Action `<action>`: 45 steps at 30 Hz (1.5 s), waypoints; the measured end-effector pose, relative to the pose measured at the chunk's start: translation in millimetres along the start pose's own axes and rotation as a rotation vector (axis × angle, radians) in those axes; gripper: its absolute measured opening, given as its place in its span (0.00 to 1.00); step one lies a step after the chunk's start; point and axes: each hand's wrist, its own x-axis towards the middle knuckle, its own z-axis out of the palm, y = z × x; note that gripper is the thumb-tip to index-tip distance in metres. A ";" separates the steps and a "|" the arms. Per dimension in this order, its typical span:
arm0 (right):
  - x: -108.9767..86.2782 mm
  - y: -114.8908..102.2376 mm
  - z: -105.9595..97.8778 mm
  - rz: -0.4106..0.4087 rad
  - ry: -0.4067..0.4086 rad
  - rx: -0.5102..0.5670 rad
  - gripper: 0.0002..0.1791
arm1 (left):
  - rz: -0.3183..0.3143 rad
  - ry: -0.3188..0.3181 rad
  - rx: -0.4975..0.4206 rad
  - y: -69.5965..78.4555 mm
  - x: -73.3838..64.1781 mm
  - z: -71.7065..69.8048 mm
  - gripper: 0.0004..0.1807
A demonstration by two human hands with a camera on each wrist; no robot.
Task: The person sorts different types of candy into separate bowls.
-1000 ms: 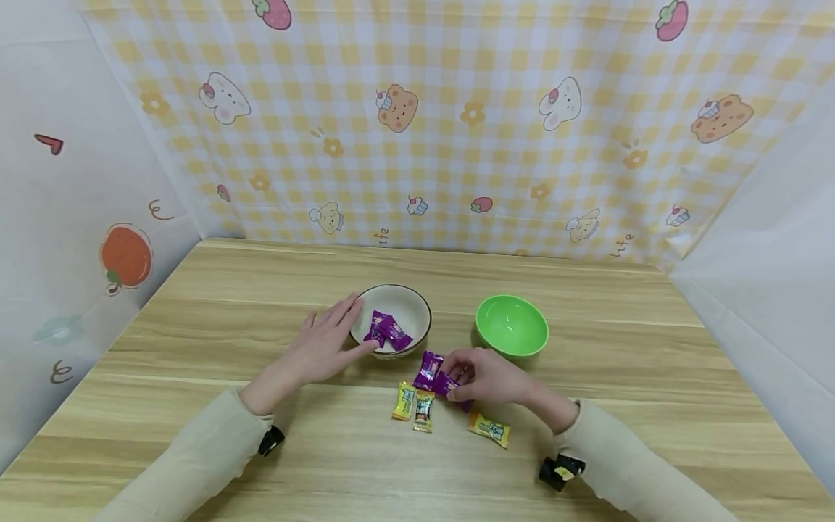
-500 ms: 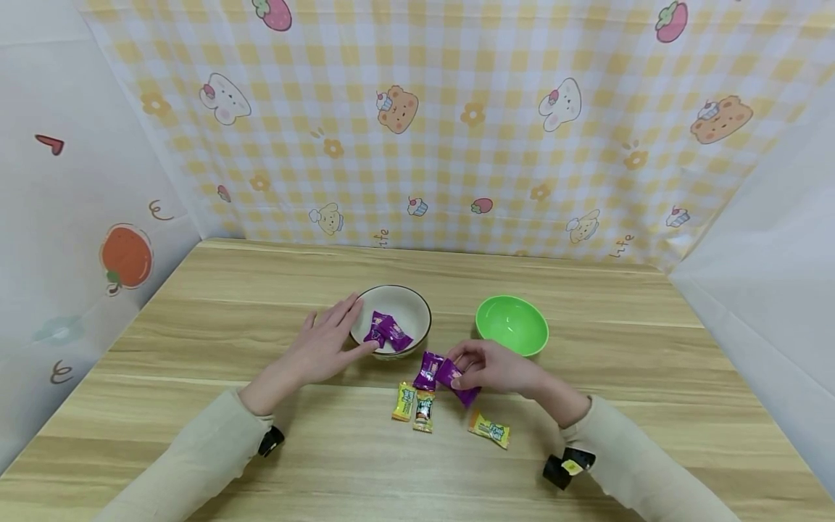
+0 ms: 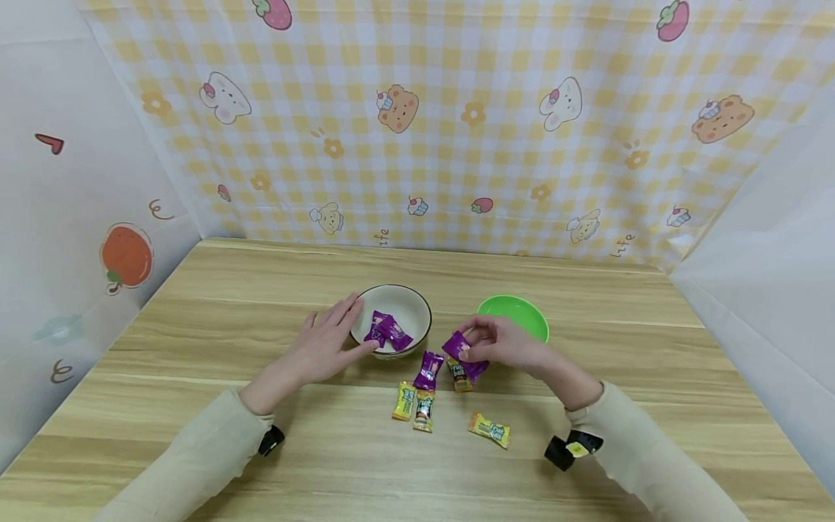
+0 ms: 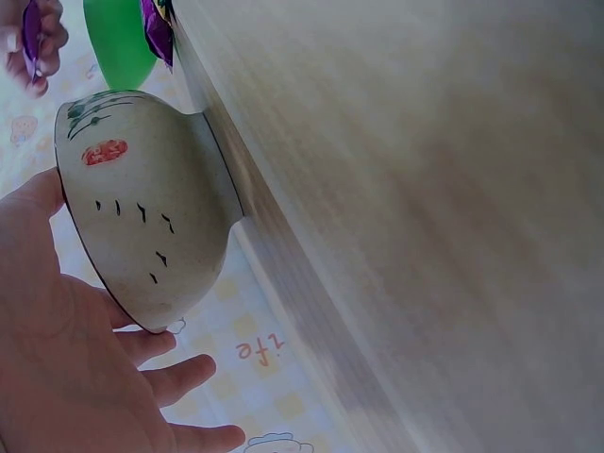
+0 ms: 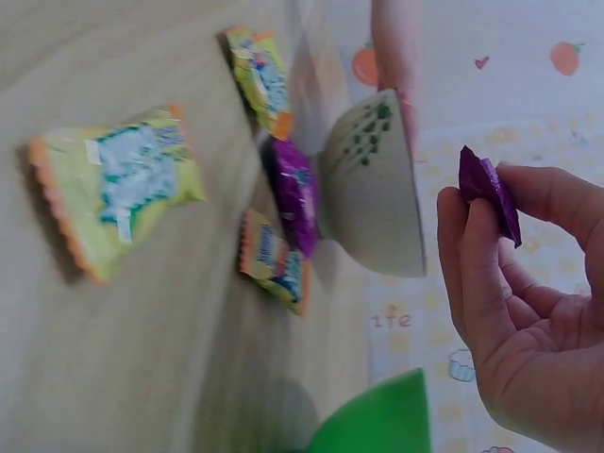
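My right hand point(image 3: 505, 344) pinches a purple wrapped candy point(image 5: 489, 189) between thumb and fingertips. It is raised above the table in front of the green bowl point(image 3: 522, 312), overlapping that bowl's near side in the head view. My left hand point(image 3: 320, 348) rests at the left side of the white bowl point(image 3: 417, 308), thumb and fingers extended along its dark rim. Inside the white bowl lie two purple candies point(image 3: 394, 333). Another purple candy point(image 3: 428, 370) lies on the table just in front, beside a yellow candy point(image 3: 460, 377) partly covered by the held one.
Two yellow candies point(image 3: 404, 401) lie side by side nearer the front, and another yellow candy point(image 3: 489, 430) lies apart to their right. The wooden table point(image 3: 261, 290) ends at a checkered cloth point(image 3: 457, 145) behind, with white cloth on both sides.
My right hand has lifted the purple candy and moved up and back toward the green bowl, uncovering a yellow candy beneath. The left hand and white bowl have stayed put.
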 end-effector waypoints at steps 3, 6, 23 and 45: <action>1.6 -4.4 -4.7 -0.002 0.025 0.010 0.20 | -0.005 -0.004 -0.002 0.1 0.1 -0.1 0.47; 3.6 -9.1 -8.6 0.015 0.060 0.024 0.20 | -0.004 0.000 -0.005 0.2 0.2 -0.3 0.47; 28.8 -31.4 -11.6 0.068 0.192 0.032 0.20 | -0.001 -0.002 -0.003 1.1 0.4 -0.9 0.47; 71.5 -29.4 16.8 0.112 0.257 0.084 0.20 | 0.004 0.004 -0.005 -0.4 0.2 -0.1 0.47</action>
